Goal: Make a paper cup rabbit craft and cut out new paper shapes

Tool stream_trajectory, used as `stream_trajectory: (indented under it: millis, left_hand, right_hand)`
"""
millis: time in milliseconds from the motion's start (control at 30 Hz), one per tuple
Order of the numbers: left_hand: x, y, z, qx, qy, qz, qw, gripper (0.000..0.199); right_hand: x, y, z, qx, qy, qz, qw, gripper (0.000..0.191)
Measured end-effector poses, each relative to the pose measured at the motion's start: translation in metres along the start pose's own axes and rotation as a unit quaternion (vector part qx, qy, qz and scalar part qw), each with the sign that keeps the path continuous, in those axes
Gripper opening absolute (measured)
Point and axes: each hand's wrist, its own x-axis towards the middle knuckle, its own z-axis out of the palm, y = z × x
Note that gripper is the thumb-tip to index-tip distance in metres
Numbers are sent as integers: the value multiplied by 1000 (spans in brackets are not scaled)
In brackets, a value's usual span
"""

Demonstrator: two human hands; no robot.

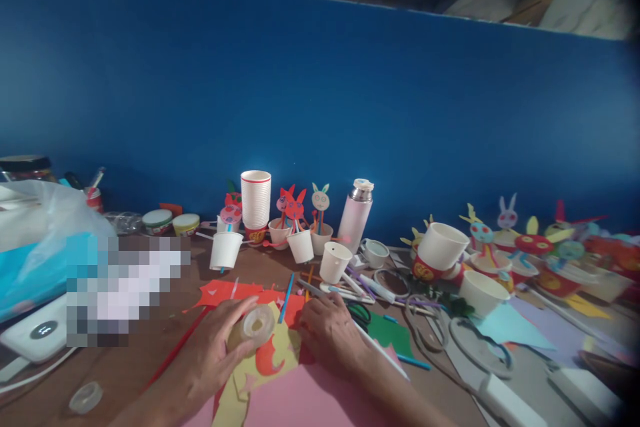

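My left hand (220,333) is closed around a roll of clear tape (269,321), thumb on the near side and fingers on the far side. Under it lie yellow paper scraps (287,340) and an orange-red curved cutout (269,355). My right hand (331,330) rests over red paper with its fingers curled down; what they pinch, if anything, is hidden. Just beyond its fingers shows a grey pointed blade (311,288), and dark scissor handles (359,313) lie to its right. A blue straw (287,299) lies between the hands. Pink paper (320,400) spreads in front.
White paper cups (226,250) with paper animal faces stand behind, beside a cup stack (255,200) and a pink thermos (356,213). More cups, coloured paper and cables crowd the right. A plastic bag (55,213), a white power bank (43,330) and another tape roll (86,398) lie left.
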Motion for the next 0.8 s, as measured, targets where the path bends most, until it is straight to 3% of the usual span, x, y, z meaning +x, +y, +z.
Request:
stream_trajectory:
  millis: [167, 567, 800]
  left_hand:
    - [8, -11, -8, 83, 19, 34, 996, 41]
    - [21, -35, -29, 175, 1, 9, 985, 47]
    - [14, -31, 0, 159, -14, -5, 987, 43]
  right_hand:
    - [0, -2, 4, 24, 17, 7, 1000, 9]
    - [0, -6, 4, 29, 30, -2, 999, 12]
    - [-1, -12, 1, 37, 24, -6, 999, 13]
